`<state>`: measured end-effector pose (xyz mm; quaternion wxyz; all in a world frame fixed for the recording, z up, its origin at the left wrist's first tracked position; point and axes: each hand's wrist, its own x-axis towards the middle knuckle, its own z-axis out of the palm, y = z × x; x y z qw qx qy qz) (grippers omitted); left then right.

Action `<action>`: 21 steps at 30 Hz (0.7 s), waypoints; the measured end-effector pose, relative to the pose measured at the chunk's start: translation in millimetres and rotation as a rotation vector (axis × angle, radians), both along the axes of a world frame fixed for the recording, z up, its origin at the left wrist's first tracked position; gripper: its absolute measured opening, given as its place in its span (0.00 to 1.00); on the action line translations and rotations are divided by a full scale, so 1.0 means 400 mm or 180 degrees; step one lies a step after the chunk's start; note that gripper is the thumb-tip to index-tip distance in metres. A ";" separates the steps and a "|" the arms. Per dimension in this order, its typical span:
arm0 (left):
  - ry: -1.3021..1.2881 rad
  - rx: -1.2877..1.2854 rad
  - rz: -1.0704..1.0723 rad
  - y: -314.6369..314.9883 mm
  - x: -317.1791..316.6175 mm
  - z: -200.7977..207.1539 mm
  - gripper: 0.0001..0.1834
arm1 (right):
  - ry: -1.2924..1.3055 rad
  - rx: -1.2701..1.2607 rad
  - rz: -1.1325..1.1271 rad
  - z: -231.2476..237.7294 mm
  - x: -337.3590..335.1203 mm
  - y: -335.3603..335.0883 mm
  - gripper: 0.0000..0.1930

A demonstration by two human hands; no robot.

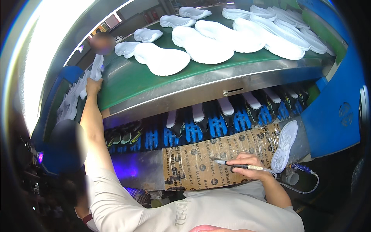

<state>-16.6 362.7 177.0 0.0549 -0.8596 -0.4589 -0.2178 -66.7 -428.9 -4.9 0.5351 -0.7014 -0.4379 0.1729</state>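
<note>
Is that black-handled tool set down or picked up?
Picked up: the right hand grips the black-handled tool, its tip pointing left over the brown cardboard.

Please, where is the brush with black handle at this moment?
In the head view, right of centre and low, the brush is in the right hand, over the brown cardboard, left of a single white sole.

Soles (203, 46) on belt (127, 83), cardboard (189, 164) before it
One sole (284, 145) lies at the cardboard's right end; shoes (199, 114) sit between belt and cardboard.
</note>
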 end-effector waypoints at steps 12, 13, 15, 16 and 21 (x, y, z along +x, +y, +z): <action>-0.2836 -0.1276 -0.1038 -0.422 -0.426 0.009 0.31 | 0.0325 0.0372 -0.0169 0.018 -0.042 0.031 0.18; -0.3543 -0.1661 -0.1335 -0.468 -0.469 -0.012 0.31 | 0.0281 0.0456 -0.0316 0.019 -0.046 0.034 0.17; -0.4550 -0.2445 -0.1918 -0.569 -0.542 -0.043 0.29 | 0.0658 0.0565 -0.0595 0.024 -0.054 0.032 0.15; -0.4915 -0.3098 -0.2168 -0.594 -0.574 -0.067 0.26 | 0.0935 0.1012 -0.0698 0.016 -0.059 0.043 0.14; -0.5795 -0.4003 -0.1645 -0.818 -0.570 -0.284 0.31 | 0.1909 0.1896 -0.0842 0.015 -0.048 0.074 0.15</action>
